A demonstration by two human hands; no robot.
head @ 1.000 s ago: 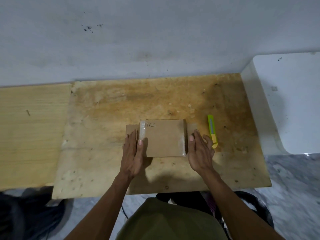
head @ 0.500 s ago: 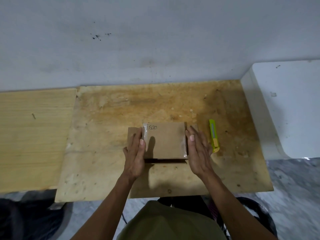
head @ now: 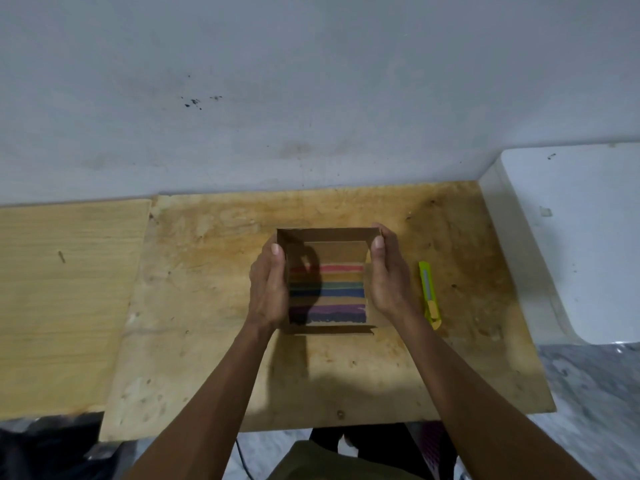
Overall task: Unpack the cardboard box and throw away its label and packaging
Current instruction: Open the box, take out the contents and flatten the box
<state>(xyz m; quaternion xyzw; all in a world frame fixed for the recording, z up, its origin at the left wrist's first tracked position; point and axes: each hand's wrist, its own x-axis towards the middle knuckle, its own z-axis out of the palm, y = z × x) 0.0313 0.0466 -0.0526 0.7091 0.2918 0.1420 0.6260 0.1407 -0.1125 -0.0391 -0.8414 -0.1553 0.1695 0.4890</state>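
Person is standing at a plywood desk [head: 207, 341] set against a pale wall [head: 311, 81]. Both hands are holding a small cardboard box [head: 327, 234] between them, above the middle of the desk, its open side facing the viewer. Left hand [head: 268, 292] is pressing flat along the box's left wall, thumb lying at the top corner; grip is holding the box with fingers mostly straight. Right hand [head: 389, 278] is doing likewise on the right wall, thumb hooking over the top right corner. Inside, the back panel is showing horizontal coloured bands [head: 332, 292]: red, green, blue, purple, dark at the bottom. Cannot tell whether these are printed or separate items. A lime-green utility knife [head: 429, 294] is lying on the desk just beside the right hand, pointing away. A white appliance [head: 571, 237] is sitting at the desk's right edge
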